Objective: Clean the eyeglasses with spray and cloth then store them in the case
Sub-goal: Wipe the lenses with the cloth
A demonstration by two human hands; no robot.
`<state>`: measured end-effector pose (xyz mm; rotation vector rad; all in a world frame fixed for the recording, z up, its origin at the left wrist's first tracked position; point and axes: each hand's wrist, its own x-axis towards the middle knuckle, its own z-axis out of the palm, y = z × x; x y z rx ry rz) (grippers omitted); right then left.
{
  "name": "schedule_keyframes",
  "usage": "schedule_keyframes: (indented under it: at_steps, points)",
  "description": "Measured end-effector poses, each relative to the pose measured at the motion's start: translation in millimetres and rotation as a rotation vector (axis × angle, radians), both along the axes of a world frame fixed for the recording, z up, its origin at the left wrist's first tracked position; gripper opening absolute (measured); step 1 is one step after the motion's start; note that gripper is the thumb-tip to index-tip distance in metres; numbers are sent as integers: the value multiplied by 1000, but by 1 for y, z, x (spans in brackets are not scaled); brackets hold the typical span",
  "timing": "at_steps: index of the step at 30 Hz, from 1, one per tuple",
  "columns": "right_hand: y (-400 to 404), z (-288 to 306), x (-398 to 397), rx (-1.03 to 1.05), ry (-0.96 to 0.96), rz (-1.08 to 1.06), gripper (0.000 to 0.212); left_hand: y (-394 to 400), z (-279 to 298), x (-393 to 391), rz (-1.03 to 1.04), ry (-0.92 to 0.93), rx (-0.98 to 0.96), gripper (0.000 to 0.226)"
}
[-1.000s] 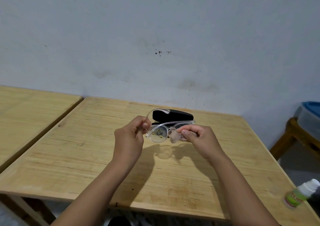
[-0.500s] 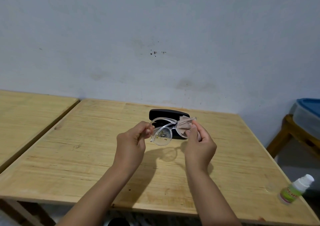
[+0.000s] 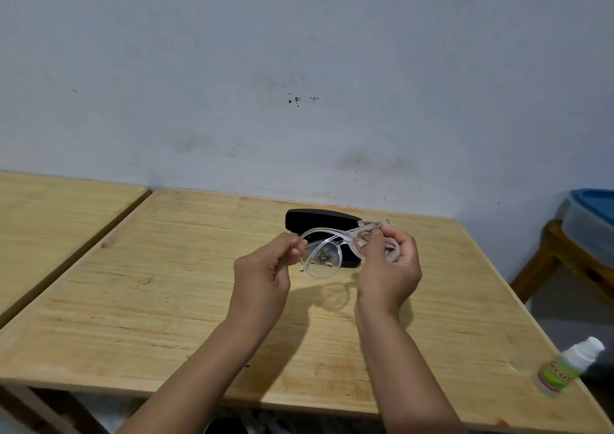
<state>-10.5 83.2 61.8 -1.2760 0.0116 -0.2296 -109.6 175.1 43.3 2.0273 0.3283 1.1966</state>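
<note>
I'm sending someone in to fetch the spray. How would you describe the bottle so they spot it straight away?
Start at the wooden table where the hands work, and go to its near right corner. The small spray bottle lies there on its side, right at the edge. It alone has a white cap and a green label; the black case sits far back.

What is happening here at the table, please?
A person is cleaning a pair of clear-framed eyeglasses above a wooden table. The left hand pinches one end of the frame, while the right hand holds a pinkish cloth against the other end. A black case lies closed on the table just behind the hands, so the glasses are not stored yet. A small spray bottle lies at the table's near right corner.
</note>
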Motion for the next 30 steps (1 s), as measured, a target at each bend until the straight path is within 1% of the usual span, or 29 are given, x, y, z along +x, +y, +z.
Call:
schedule_keyframes:
  at_steps: [2,7,11,13,15,18,21,22,25,27,30]
  points:
    - [2,-2,3,11,-17,-9,28,0,0,0,6,1,9,24]
    - [2,-10,6,-78,-32,50,26,0,0,1,23,14,38,25]
    - [0,-12,6,-292,-134,99,16,1,0,2,41,25,38,28]
    - [-2,-10,6,-392,-211,124,19,3,-1,3,47,30,32,30]
    - [-3,-8,7,-436,-242,168,18,5,-2,3,51,34,34,32]
    - [-4,-6,10,-459,-245,299,25,8,-3,2,59,44,24,34]
    - [-7,-5,18,-465,-216,418,23,12,-3,1,71,49,11,31]
    - [-9,-4,21,-482,-218,441,25,14,-3,0,78,49,6,31]
    - [-14,-2,28,-476,-241,547,30,18,2,-1,104,60,-6,40]
    - [-18,-2,31,-473,-253,631,27,20,5,-1,104,66,-19,43]
    - [-23,-1,35,-462,-259,700,23,24,8,-3,103,66,-24,48]
